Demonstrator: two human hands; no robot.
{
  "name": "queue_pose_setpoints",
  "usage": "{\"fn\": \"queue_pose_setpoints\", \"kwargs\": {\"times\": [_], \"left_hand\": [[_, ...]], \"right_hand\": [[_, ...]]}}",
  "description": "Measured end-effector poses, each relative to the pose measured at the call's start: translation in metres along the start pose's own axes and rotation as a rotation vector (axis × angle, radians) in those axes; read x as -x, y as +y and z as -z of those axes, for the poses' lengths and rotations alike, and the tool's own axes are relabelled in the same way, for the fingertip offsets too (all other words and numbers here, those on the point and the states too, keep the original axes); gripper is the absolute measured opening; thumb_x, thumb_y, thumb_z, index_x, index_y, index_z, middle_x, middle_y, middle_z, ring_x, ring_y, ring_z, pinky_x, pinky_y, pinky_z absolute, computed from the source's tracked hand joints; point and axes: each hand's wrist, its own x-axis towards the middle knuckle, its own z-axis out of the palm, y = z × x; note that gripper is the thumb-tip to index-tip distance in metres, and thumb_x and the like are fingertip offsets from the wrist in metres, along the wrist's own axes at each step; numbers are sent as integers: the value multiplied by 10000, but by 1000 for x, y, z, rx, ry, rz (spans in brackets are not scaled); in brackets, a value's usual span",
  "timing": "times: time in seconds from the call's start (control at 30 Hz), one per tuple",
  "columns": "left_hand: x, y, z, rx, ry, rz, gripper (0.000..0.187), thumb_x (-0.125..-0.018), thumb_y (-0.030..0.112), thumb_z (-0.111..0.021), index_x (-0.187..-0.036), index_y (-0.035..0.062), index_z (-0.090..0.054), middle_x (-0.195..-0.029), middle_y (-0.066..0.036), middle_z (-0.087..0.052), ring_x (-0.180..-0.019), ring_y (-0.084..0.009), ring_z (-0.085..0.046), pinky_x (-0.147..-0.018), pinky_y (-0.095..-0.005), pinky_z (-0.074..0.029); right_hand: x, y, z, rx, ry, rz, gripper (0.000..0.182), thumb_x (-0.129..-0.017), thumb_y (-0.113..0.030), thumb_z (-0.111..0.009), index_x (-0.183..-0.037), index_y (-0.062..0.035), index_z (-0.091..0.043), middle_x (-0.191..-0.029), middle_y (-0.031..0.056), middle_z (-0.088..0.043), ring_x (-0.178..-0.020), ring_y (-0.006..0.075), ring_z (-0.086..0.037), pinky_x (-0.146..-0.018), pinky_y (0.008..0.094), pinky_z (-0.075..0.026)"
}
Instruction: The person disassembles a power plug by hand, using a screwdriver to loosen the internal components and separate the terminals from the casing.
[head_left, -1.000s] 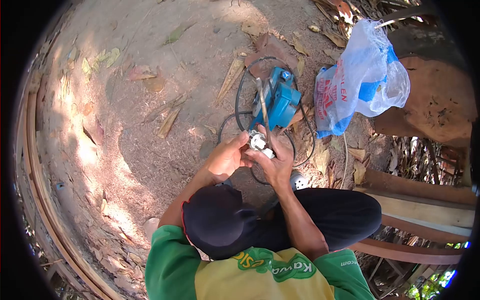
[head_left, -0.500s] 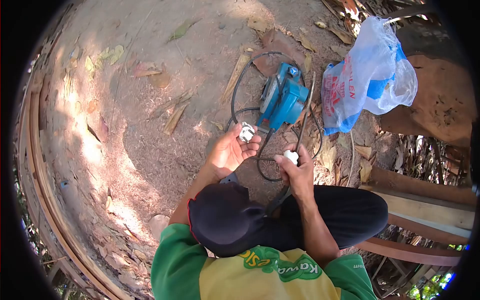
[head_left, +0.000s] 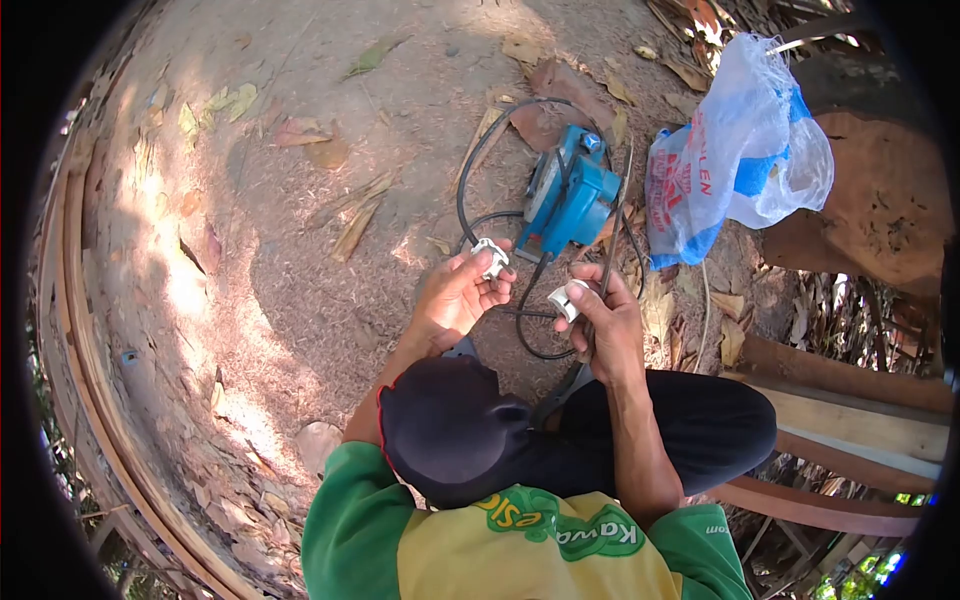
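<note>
Between the thumb and fingers of my left hand is a small white plug half, with a black cable running up from it. My right hand pinches another white plug piece, whose hollow side shows, and a grey cable passes by its fingers. The two hands are apart, in front of my knees. Just beyond them a blue power tool lies on the dirt with its black cable looped around it.
A white and blue plastic sack hangs at the upper right, beside a wooden stump. Wooden planks lie at the right, and long timber strips curve along the left edge. Dry leaves are scattered on the ground.
My right hand has moved slightly up and turned, so the white piece in it now shows its hollow side. My left thumb has shifted over its white piece.
</note>
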Motion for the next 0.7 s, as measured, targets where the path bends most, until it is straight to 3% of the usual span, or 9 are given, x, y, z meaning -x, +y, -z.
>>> {"fn": "queue_pose_setpoints", "kwargs": {"times": [0.27, 0.47, 0.7], "left_hand": [[-3, -5, 3, -112, 49, -48, 413, -959, 259, -622, -1268, -5, -545, -949, -119, -691, -829, -166, -674, -788, -336, -564], [2, -1, 1, 40, 15, -6, 475, -989, 302, -561, -1369, 33, -464, -1041, -138, -679, -904, -205, -691, -873, -388, -563], [4, -16, 20, 104, 94, -50, 431, -984, 229, -591, -1346, 44, -449, -944, -61, -629, -767, -153, -624, -766, -347, -537]], "right_hand": [[-6, -3, -3, 64, -18, -9, 331, -901, -85, -691, -1190, 9, -562, -904, 65, -658, -695, 111, -661, -413, 189, -392], [-16, -18, -15, 126, -98, 0, 316, -894, -87, -685, -1176, 4, -575, -964, 58, -661, -731, 108, -660, -422, 190, -394], [-47, -6, -29, 164, -251, -80, 348, -875, -51, -677, -1207, -8, -580, -993, 54, -666, -744, 120, -663, -437, 201, -401]]}}
